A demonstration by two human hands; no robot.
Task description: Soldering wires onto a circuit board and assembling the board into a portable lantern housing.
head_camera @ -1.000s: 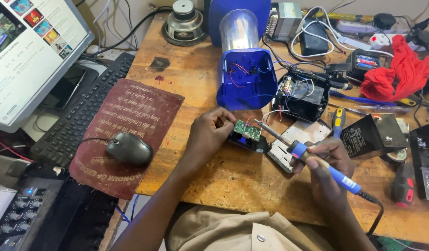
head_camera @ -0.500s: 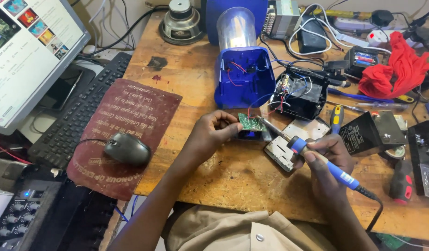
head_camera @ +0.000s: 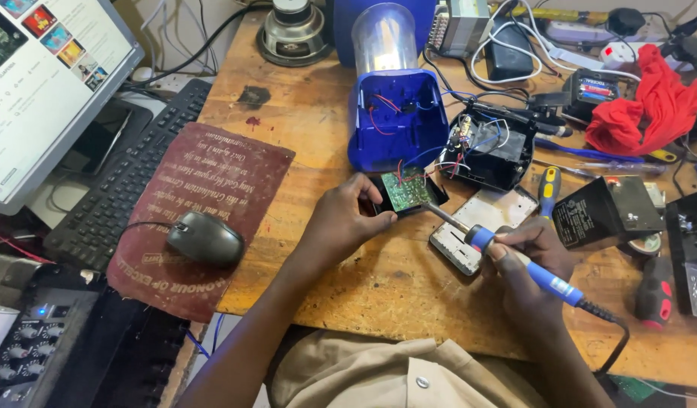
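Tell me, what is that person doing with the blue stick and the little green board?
A person sits at a cluttered wooden workbench. The left hand steadies a small green circuit board, tilted up in front of an opened blue lamp housing. The right hand grips a blue-handled soldering iron like a pen, with its metal tip reaching to the board's edge. Thin red and blue wires run from the board into the housing. A computer mouse lies unused on a dark red mat.

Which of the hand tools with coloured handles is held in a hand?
The blue-handled soldering iron, gripped by the right hand; the yellow-blue screwdriver lies untouched on the table.
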